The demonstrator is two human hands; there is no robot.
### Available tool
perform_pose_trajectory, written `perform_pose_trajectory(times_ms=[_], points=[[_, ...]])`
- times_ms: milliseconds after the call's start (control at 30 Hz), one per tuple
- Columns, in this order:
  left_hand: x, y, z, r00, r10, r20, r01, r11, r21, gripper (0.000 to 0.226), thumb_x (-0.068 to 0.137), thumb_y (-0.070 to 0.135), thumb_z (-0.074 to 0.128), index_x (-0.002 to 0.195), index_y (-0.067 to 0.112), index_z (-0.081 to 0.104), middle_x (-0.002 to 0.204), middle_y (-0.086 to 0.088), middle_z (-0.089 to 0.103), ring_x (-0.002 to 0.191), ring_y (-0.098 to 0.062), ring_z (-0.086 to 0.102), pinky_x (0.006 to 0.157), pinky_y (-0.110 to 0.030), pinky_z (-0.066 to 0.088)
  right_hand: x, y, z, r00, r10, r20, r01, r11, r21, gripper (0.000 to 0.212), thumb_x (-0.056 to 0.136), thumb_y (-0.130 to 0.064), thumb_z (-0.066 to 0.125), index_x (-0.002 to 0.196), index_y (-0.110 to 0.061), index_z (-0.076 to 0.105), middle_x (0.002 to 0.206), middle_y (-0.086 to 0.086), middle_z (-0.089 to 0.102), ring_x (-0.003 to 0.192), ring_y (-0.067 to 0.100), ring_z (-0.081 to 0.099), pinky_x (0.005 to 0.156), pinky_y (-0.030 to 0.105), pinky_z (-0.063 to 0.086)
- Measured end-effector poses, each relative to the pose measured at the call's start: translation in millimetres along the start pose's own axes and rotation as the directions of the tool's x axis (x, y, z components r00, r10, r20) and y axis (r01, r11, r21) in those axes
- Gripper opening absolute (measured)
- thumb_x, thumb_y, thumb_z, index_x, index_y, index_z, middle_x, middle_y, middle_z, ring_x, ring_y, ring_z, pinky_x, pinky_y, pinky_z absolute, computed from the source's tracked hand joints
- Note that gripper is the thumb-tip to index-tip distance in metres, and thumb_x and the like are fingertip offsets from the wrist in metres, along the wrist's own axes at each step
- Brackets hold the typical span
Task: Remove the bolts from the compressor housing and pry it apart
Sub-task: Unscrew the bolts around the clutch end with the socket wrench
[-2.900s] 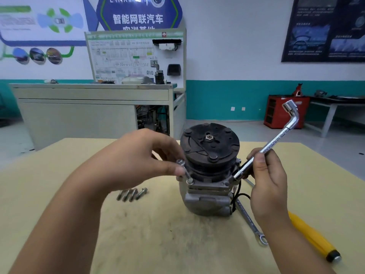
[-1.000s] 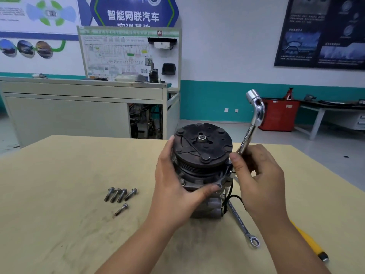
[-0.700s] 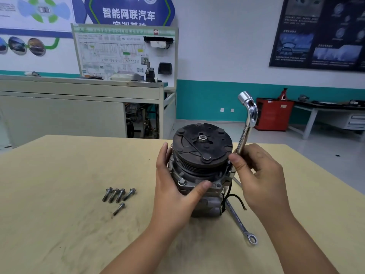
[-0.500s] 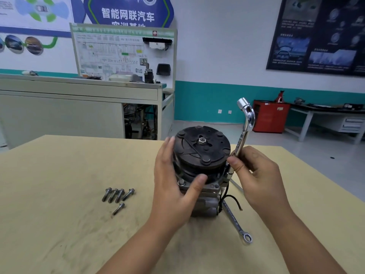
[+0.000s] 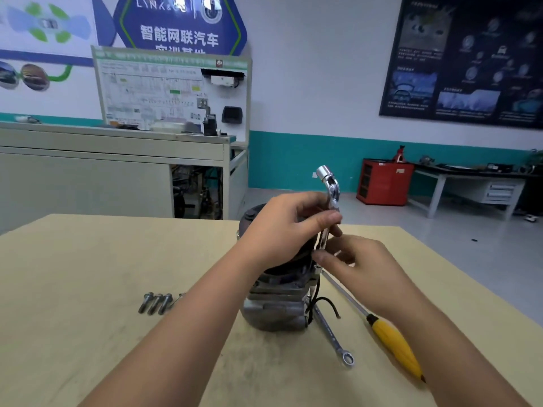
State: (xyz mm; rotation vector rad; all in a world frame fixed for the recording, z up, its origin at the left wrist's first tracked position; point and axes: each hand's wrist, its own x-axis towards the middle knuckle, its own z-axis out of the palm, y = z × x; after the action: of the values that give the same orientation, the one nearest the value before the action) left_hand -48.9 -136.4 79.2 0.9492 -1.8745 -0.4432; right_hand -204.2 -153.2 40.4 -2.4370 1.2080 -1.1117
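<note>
The compressor [image 5: 276,304] stands upright on the wooden table [image 5: 88,274], its black clutch plate mostly hidden behind my left hand. An L-shaped socket wrench [image 5: 330,195] stands nearly upright at the compressor's right rim. My left hand [image 5: 285,230] reaches across the top and grips the wrench shaft just below the bend. My right hand [image 5: 352,268] pinches the shaft lower down, near the housing flange. Several removed bolts [image 5: 155,302] lie on the table to the left; my left forearm covers part of the group.
A combination wrench [image 5: 335,339] lies on the table right of the compressor. A yellow-handled screwdriver [image 5: 390,342] lies further right, near the table's right edge. A training bench and a red cabinet stand in the background.
My left hand left the compressor's side, crossed over the clutch plate and took hold of the wrench shaft. My right hand slid lower on the shaft. The view tilted down.
</note>
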Motion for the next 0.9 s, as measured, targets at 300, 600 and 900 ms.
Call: perform_pose_trajectory(times_ms=[300, 600, 900], points=[[1, -6, 4, 0.997, 0.047, -0.053, -0.047, 0.999, 0.008, 0.009, 0.089, 0.021, 0.064, 0.086, 0.030, 0.064, 0.064, 0.028, 0.064, 0.072, 0.017, 0.060, 0.067, -0.001, 0.039, 20, -55, -27, 0.953, 0.100, -0.287, 0.081, 0.826, 0.558, 0.027, 0.100, -0.023, 0.043, 0.084, -0.024, 0.065, 0.083, 0.001, 0.072, 0.083, 0.016, 0.069, 0.080, 0.037, 0.055], [2, -7, 5, 0.999, 0.034, -0.020, -0.029, 0.979, 0.204, 0.003, 0.085, 0.016, 0.068, 0.084, 0.013, 0.069, 0.060, 0.010, 0.063, 0.058, 0.006, 0.056, 0.061, -0.016, 0.039, 38, -65, -6, 0.903, 0.181, -0.390, -0.001, 0.908, 0.418, 0.040, 0.095, -0.030, 0.052, 0.075, 0.002, 0.063, 0.066, 0.020, 0.058, 0.060, 0.030, 0.052, 0.060, 0.043, 0.044], [7, -13, 12, 0.992, 0.115, 0.052, -0.121, 0.755, 0.644, 0.022, 0.078, 0.037, 0.061, 0.065, 0.029, 0.045, 0.062, 0.015, 0.035, 0.067, -0.017, 0.038, 0.066, -0.030, 0.025, 41, -62, 6, 0.880, 0.244, -0.408, -0.016, 0.873, 0.488, 0.039, 0.101, -0.034, 0.038, 0.064, -0.024, 0.048, 0.054, -0.013, 0.040, 0.055, 0.006, 0.040, 0.066, 0.032, 0.035]])
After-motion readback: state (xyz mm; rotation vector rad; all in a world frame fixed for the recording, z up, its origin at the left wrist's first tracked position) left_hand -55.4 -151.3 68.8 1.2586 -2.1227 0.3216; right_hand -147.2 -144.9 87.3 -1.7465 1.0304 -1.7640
